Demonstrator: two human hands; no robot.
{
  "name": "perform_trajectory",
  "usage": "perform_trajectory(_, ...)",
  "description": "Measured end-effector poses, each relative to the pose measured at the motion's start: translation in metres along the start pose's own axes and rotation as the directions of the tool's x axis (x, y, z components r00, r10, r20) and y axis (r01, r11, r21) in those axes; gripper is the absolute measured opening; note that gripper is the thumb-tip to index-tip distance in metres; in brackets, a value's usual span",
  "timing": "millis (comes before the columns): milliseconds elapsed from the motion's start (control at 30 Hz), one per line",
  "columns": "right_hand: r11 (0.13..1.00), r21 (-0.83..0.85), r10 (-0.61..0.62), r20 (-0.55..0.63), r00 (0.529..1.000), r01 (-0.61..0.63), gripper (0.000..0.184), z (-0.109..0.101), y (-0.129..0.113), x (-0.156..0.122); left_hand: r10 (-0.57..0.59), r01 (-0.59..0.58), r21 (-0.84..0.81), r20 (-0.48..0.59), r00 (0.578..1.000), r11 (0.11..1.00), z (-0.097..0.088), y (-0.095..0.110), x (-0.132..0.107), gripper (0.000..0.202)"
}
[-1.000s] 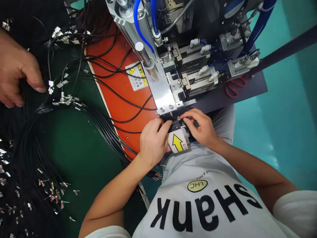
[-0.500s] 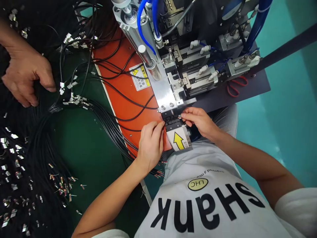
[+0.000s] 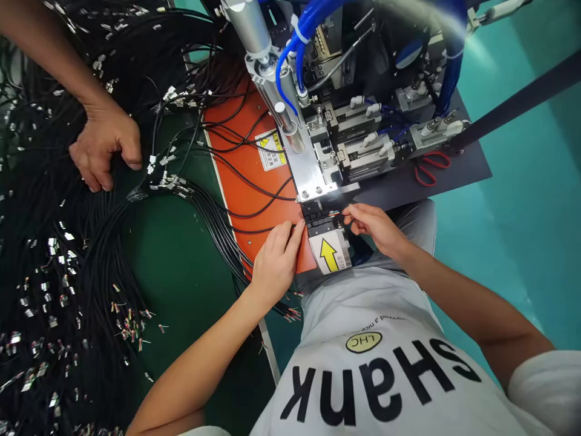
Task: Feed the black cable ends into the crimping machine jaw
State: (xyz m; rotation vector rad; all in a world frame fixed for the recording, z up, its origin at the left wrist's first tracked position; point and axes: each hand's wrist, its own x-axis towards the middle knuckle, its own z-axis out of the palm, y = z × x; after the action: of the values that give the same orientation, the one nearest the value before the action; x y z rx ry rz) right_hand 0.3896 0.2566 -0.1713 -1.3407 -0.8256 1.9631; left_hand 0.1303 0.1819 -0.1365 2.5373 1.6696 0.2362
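Note:
My left hand (image 3: pixel 278 261) is closed on a black cable (image 3: pixel 259 231) at the left edge of a small black fixture (image 3: pixel 320 226). The cable runs over the orange plate to my fingertips. Its stripped coloured wire ends (image 3: pixel 334 214) stick out at the fixture's right side. Just right of those ends, my right hand (image 3: pixel 376 229) has thumb and forefinger pinched together; anything between them is too small to make out. In front of the fixture is a white label with a yellow arrow (image 3: pixel 328 254).
A metal press (image 3: pixel 313 175) with cylinders and blue air hoses (image 3: pixel 313 18) rises behind the fixture. Bundled black cables (image 3: pixel 213 224) lie on the green table (image 3: pixel 181 290). Another person's hand (image 3: pixel 109 145) rests on cables at left. Red-handled scissors (image 3: pixel 432 168) lie at right.
My right hand has drawn slightly right, away from the fixture, and the coloured wire ends now show. My left hand stays at the fixture's left edge. The view has shifted left.

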Motion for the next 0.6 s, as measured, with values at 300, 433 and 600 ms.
perform_trajectory(300,1.000,-0.001,0.025,-0.093,0.995,-0.026,0.034,-0.010,0.015,-0.021,-0.112,0.113,-0.155,0.015,0.994,0.982,-0.023,-0.001,0.022,0.053)
perform_trajectory(433,1.000,-0.010,-0.014,-0.117,0.993,0.013,0.031,-0.013,0.006,-0.030,0.118,-0.050,-0.374,0.161,0.980,0.926,-0.073,-0.023,0.013,0.035)
perform_trajectory(600,1.000,-0.013,-0.016,-0.134,0.991,0.015,0.028,-0.014,0.004,-0.036,0.355,-0.289,-0.218,0.398,0.846,0.932,-0.094,-0.041,-0.019,0.024)
